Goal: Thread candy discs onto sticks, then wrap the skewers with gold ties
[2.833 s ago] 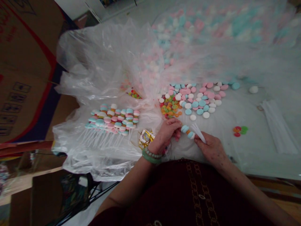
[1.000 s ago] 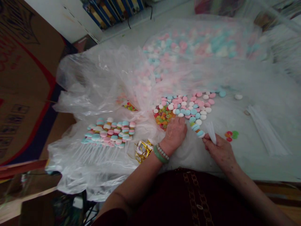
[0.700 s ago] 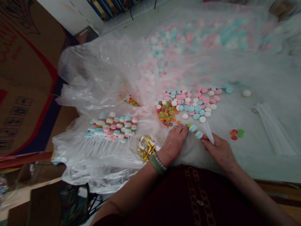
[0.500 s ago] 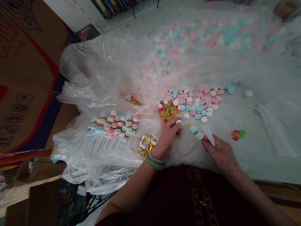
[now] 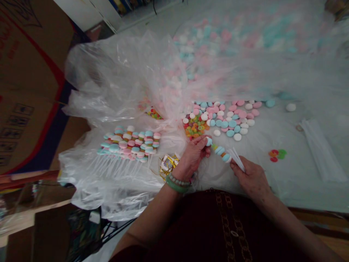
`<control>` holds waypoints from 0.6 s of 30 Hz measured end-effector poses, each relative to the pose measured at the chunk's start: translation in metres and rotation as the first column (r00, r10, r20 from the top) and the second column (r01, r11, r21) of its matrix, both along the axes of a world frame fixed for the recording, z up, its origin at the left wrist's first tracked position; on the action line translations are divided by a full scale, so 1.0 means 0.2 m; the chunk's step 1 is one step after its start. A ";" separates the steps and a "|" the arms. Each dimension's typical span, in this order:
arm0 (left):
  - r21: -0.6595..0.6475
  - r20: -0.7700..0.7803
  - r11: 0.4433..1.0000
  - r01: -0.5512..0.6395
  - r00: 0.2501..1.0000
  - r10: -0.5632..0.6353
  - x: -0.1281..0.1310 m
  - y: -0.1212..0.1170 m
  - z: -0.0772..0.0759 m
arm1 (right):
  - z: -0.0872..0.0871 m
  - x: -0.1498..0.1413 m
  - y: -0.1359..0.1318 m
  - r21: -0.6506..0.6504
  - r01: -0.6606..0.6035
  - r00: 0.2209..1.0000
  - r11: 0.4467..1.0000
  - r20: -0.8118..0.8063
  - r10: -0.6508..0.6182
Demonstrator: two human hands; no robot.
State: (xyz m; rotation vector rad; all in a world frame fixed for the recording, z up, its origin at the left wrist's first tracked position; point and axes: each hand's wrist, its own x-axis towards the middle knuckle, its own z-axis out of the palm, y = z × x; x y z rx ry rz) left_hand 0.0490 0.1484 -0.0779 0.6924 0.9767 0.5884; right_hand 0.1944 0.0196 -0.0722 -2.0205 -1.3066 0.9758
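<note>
My right hand (image 5: 249,177) is closed on the white sticks of a candy skewer (image 5: 221,153) that carries blue, white and orange round candies. My left hand (image 5: 192,154) pinches a small round candy (image 5: 208,141) at the skewer's free tip. Just beyond my hands lie a loose pile of pink, blue and white round candies (image 5: 229,116) and a small heap of colourful ring candies (image 5: 195,128).
Finished candy skewers (image 5: 130,143) lie in rows on a crumpled clear plastic bag (image 5: 114,91) to the left. Gold twist ties (image 5: 168,162) sit beside my left wrist. White sticks (image 5: 321,149) and a few coloured rings (image 5: 276,154) lie on the right. Cardboard boxes (image 5: 24,91) stand at far left.
My left hand reached into the candy pile, took a round candy and brought it back to the skewer's tip. My right hand kept hold of the skewer throughout.
</note>
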 end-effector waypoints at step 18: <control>0.332 -0.361 0.890 0.312 0.914 -0.186 0.01 -0.05 -0.01 | -0.03 -0.01 0.04 -0.054 0.022 1.000 0.998 -0.004 -0.022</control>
